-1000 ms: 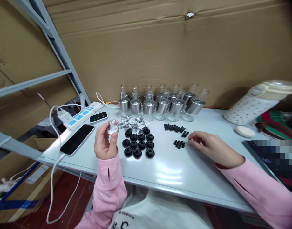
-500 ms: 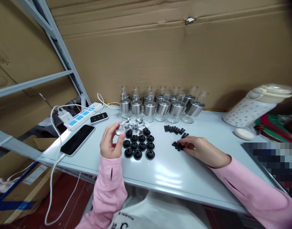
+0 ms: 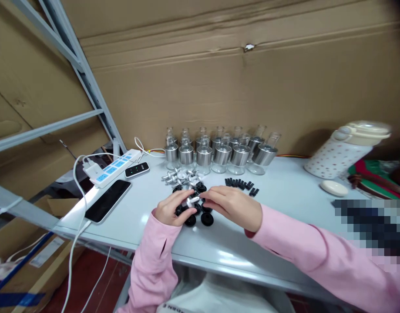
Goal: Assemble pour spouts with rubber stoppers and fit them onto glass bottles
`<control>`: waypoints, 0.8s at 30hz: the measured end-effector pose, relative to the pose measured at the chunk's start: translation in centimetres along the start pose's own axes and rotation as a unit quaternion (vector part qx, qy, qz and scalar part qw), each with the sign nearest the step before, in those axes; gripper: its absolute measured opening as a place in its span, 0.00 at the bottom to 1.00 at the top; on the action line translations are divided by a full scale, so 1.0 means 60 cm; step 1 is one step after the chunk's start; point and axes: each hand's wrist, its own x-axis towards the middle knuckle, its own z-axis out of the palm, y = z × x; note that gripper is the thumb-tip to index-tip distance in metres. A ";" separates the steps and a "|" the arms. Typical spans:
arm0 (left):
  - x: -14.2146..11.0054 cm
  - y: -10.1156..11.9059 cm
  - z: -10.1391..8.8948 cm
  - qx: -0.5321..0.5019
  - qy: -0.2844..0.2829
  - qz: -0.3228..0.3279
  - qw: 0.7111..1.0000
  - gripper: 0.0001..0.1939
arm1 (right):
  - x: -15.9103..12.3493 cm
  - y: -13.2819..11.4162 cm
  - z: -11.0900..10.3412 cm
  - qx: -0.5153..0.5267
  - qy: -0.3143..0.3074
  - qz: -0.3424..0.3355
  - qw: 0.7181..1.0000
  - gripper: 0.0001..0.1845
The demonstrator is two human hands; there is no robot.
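My left hand (image 3: 175,208) grips a silver stemmed fitting (image 3: 192,201) between thumb and fingers, its stem pointing right. My right hand (image 3: 233,205) is closed with its fingertips at the stem's tip; whatever they pinch is too small or hidden to name. Beneath both hands lie several round black caps (image 3: 206,219), partly covered by the fingers. A loose pile of similar silver fittings (image 3: 183,176) rests just behind them. Short black tubes (image 3: 236,183) form a curved row behind my right hand.
Glass bottles with metal sleeves (image 3: 204,155) stand in rows at the back. At left are a phone (image 3: 108,201), a small black device (image 3: 136,169) and a power strip (image 3: 116,167) with cables. A dotted flask (image 3: 338,152) and white oval object (image 3: 334,188) occupy the right.
My right hand has moved left from the small black pieces to the fitting in my left hand. The left hand has shifted right and turned the fitting over the black caps.
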 end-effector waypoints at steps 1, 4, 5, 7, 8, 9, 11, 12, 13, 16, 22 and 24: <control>0.001 0.000 -0.001 0.002 0.000 -0.005 1.000 0.17 | 0.009 0.003 0.005 0.002 -0.001 -0.003 1.000 0.09; 0.003 0.000 -0.005 0.009 0.003 -0.013 1.000 0.16 | 0.030 0.011 0.013 0.023 -0.014 0.002 1.000 0.05; 0.003 0.000 -0.006 0.008 0.005 -0.016 1.000 0.16 | 0.036 0.013 0.013 0.028 -0.023 0.006 0.999 0.05; 0.003 -0.001 -0.006 -0.001 0.006 -0.033 0.999 0.18 | 0.046 0.014 0.011 0.026 -0.055 0.009 0.998 0.06; 0.003 -0.002 -0.005 -0.006 0.006 -0.045 0.999 0.20 | 0.051 0.015 0.010 0.018 -0.073 0.013 0.997 0.05; 0.002 -0.003 -0.005 -0.004 0.007 -0.059 0.998 0.23 | 0.056 0.017 0.008 0.006 -0.089 0.023 0.996 0.05; 0.002 -0.006 -0.004 0.018 0.007 -0.083 0.996 0.27 | 0.068 0.028 0.005 -0.029 -0.112 0.068 0.991 0.06; 0.001 -0.008 -0.002 0.036 0.004 -0.094 0.995 0.30 | 0.074 0.037 0.005 -0.044 -0.120 0.108 0.986 0.06; -0.001 -0.009 -0.001 0.056 -0.004 -0.105 0.993 0.32 | 0.080 0.046 0.006 -0.055 -0.126 0.153 0.979 0.07; -0.008 -0.012 0.008 0.106 -0.072 -0.157 0.979 0.50 | 0.099 0.076 0.019 -0.066 -0.140 0.252 0.955 0.10; -0.021 -0.011 0.018 0.168 -0.192 -0.249 0.934 0.69 | 0.116 0.096 0.049 -0.063 -0.172 0.266 0.946 0.15; -0.022 -0.013 0.018 0.176 -0.208 -0.262 0.926 0.68 | 0.109 0.087 0.043 -0.067 -0.172 0.256 0.949 0.17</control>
